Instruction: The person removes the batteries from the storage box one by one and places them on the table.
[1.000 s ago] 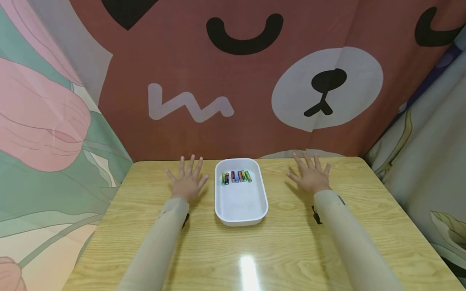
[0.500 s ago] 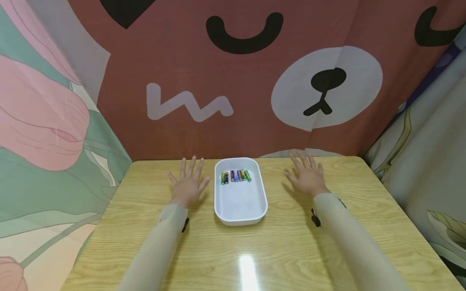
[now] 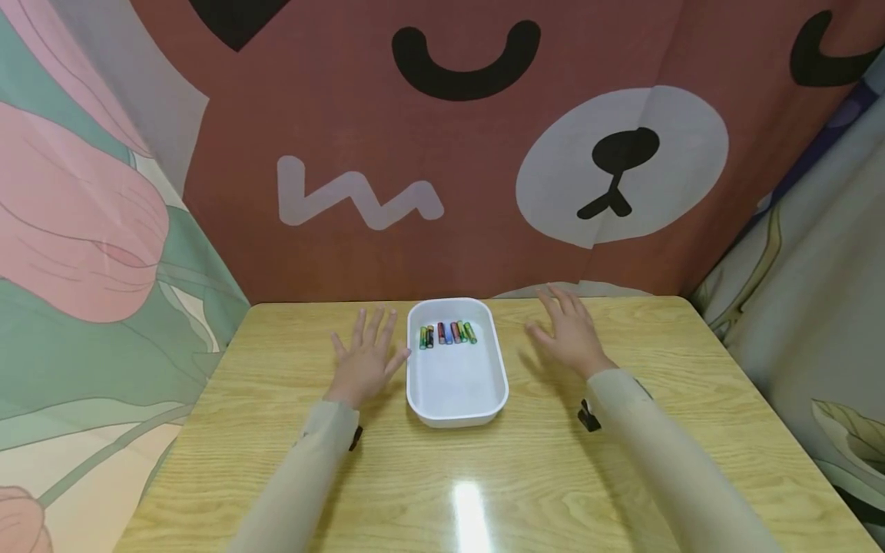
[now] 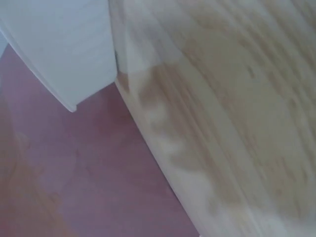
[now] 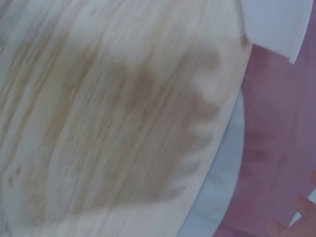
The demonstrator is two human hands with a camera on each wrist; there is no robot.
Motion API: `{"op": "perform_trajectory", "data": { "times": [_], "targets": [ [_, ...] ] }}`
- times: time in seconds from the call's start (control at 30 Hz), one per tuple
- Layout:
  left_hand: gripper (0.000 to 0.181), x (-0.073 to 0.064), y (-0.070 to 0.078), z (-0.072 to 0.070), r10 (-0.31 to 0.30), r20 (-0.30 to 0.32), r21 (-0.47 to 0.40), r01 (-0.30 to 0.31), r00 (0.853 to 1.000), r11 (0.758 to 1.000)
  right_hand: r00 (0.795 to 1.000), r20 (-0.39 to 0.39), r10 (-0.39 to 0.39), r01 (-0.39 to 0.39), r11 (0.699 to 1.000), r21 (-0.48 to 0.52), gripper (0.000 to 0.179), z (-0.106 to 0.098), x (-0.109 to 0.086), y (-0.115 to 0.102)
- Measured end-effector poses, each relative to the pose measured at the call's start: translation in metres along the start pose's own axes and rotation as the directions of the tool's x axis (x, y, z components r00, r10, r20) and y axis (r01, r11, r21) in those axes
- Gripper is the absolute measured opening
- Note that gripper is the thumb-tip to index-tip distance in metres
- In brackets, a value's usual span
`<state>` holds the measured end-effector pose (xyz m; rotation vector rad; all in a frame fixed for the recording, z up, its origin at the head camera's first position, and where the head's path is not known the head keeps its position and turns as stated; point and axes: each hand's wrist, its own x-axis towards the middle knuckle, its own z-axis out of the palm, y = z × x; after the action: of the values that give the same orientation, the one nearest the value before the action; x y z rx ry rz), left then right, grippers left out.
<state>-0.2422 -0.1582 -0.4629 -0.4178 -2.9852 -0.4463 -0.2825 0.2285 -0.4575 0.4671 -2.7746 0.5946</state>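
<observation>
A white rectangular tray stands at the middle of the table's far part. Several small batteries with coloured wrappers, green, black, red and blue, lie in a row across its far half. My left hand is held palm down with fingers spread, just left of the tray; its thumb tip is close to the tray's left rim, and whether it touches cannot be told. To the right of the tray hovers my right hand, holding nothing, fingers extended. In the right wrist view some fingertips show at the lower right corner.
The wooden table ends at a hanging brown curtain with a bear print. A flowered curtain hangs on the left and a pale curtain on the right. Hand shadows fall on the tabletop in both wrist views.
Both hands have moved inward toward the tray, the left one rightward and slightly nearer me, the right one leftward. The tray and batteries stay where they were.
</observation>
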Motion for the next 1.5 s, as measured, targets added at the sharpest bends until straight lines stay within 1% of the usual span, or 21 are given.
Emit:
{"op": "perform_trajectory", "data": {
  "times": [0.1, 0.3, 0.47, 0.6, 0.77, 0.93, 1.13, 1.27, 1.4, 1.5],
  "targets": [
    [0.079, -0.001, 0.002, 0.000, 0.019, 0.009, 0.003, -0.019, 1.000, 1.000, 1.000, -0.020, -0.019, 0.020, 0.999, 0.027, 0.070, 0.000, 0.002, -0.006],
    [0.078, -0.005, 0.006, 0.000, 0.035, 0.019, -0.013, -0.035, 0.999, 0.999, 0.999, -0.043, -0.025, 0.032, 0.987, 0.158, 0.069, 0.001, 0.006, -0.018],
    [0.078, -0.008, 0.010, 0.001, 0.034, 0.048, -0.007, -0.034, 0.998, 0.999, 1.000, -0.016, -0.010, 0.013, 0.974, 0.226, 0.067, 0.001, 0.008, -0.031],
    [0.078, -0.010, 0.014, 0.001, 0.037, 0.061, -0.008, -0.037, 0.997, 0.999, 1.000, 0.003, -0.007, 0.006, 0.967, 0.256, 0.066, 0.001, 0.010, -0.040],
    [0.079, -0.012, 0.018, 0.004, 0.049, 0.060, -0.007, -0.048, 0.997, 0.999, 1.000, 0.019, -0.010, 0.005, 0.965, 0.261, 0.065, 0.002, 0.013, -0.050],
    [0.082, -0.014, 0.025, 0.004, 0.049, 0.079, -0.010, -0.049, 0.996, 0.999, 0.999, 0.028, -0.022, 0.013, 0.960, 0.280, 0.061, 0.002, 0.016, -0.061],
    [0.084, -0.015, 0.029, 0.004, 0.057, 0.094, -0.012, -0.056, 0.994, 0.998, 0.999, 0.050, -0.014, -0.002, 0.954, 0.300, 0.061, 0.004, 0.020, -0.071],
    [0.084, -0.016, 0.032, 0.003, 0.055, 0.117, 0.009, -0.056, 0.992, 0.998, 0.997, 0.071, -0.007, -0.017, 0.943, 0.331, 0.060, 0.006, 0.023, -0.077],
    [0.085, -0.016, 0.032, 0.005, 0.055, 0.124, 0.030, -0.059, 0.991, 0.998, 0.995, 0.101, 0.001, -0.038, 0.929, 0.367, 0.058, 0.006, 0.027, -0.084],
    [0.085, -0.017, 0.031, 0.007, 0.046, 0.135, 0.020, -0.049, 0.990, 0.999, 0.993, 0.120, 0.003, -0.049, 0.923, 0.382, 0.054, 0.005, 0.031, -0.090]
  ]
}}
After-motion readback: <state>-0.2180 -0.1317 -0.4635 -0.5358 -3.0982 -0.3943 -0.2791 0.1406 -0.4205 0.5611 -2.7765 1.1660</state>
